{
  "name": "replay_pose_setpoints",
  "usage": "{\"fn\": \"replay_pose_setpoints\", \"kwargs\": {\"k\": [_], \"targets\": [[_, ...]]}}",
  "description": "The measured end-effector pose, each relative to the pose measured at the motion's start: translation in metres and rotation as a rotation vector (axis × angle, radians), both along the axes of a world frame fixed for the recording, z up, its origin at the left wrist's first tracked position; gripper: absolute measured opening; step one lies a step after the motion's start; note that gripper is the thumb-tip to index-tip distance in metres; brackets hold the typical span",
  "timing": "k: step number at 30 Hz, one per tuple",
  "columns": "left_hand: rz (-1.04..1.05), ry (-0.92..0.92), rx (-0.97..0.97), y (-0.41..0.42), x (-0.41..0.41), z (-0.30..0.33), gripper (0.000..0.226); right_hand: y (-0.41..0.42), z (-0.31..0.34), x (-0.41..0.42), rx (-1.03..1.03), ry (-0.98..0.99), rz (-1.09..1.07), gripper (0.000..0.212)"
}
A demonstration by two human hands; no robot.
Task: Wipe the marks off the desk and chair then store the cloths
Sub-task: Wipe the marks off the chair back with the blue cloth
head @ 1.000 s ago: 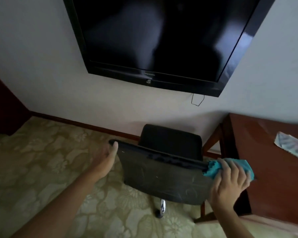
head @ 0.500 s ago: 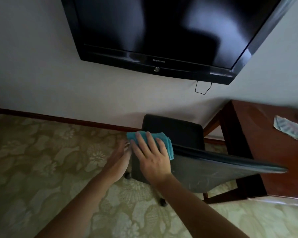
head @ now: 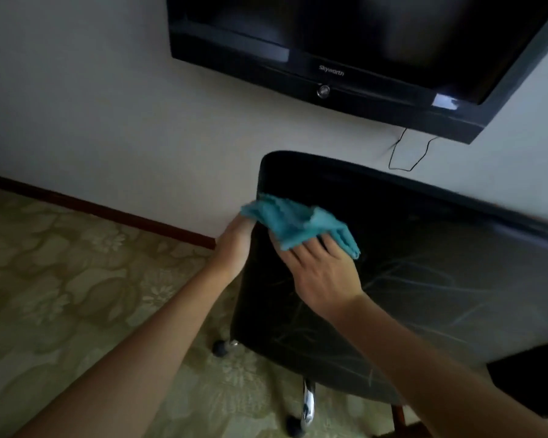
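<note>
My right hand [head: 321, 273] pressed the teal microfibre cloth [head: 298, 224] flat-fingered against the back of the black office chair [head: 393, 279], pinching nothing, so the rubbing would reach the pale scribbles. My left hand [head: 234, 245] gripped the backrest's side edge, I judged to stop the wheeled chair swivelling.

A teal cloth [head: 298, 224] lies against the black chair back [head: 408, 279], which carries pale scribbled marks. At seven o'clock the olive-green carpet [head: 76, 295] shows a cream floral pattern; the glossy black television [head: 345, 42] hangs at twelve.
</note>
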State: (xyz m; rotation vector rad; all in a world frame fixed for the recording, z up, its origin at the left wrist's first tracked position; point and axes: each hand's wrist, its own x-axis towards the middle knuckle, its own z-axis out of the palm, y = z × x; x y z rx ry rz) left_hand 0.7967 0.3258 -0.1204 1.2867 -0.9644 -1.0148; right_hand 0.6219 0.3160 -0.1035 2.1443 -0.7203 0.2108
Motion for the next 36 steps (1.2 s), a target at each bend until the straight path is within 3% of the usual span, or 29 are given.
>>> {"fn": "replay_pose_setpoints", "kwargs": {"k": [3, 6, 9, 16, 19, 22, 24, 27, 30, 32, 36], "targets": [[0.045, -0.013, -0.124, -0.012, -0.001, -0.015, 0.021, 0.001, -0.020, -0.001, -0.047, -0.026, 0.044, 0.059], [0.055, -0.016, -0.255, -0.021, -0.001, -0.027, 0.023, -0.005, 0.005, 0.021, -0.261, -0.189, 0.168, 0.052], [0.042, -0.081, -0.285, -0.013, -0.001, -0.024, 0.028, -0.019, 0.023, 0.026, -0.442, -0.177, 0.107, 0.055], [0.031, -0.065, -0.333, -0.007, -0.004, -0.029, 0.029, -0.022, -0.030, 0.025, -0.390, -0.163, 0.038, 0.062], [0.045, -0.019, -0.281, -0.002, -0.006, -0.025, 0.028, -0.022, -0.005, 0.020, -0.446, -0.138, 0.064, 0.059], [0.000, 0.029, -0.250, 0.005, -0.011, -0.024, 0.032, -0.021, 0.019, 0.023, -0.484, -0.251, 0.070, 0.058], [0.030, 0.039, -0.244, 0.002, -0.011, -0.027, 0.031, -0.023, -0.001, 0.024, -0.450, -0.318, 0.080, 0.060], [0.059, 0.077, -0.258, 0.000, -0.010, -0.032, 0.027, -0.024, -0.086, 0.014, -0.333, -0.216, 0.066, 0.062], [0.034, 0.072, -0.232, 0.010, -0.014, -0.030, 0.057, -0.020, -0.140, -0.005, -0.226, -0.041, 0.045, 0.060], [0.041, 0.065, -0.224, 0.011, -0.016, -0.027, 0.057, -0.021, -0.114, -0.006, -0.303, -0.087, 0.057, 0.058], [0.020, 0.077, -0.213, 0.020, -0.018, -0.022, 0.040, -0.013, 0.002, 0.004, -0.482, -0.438, 0.099, 0.057]]}}
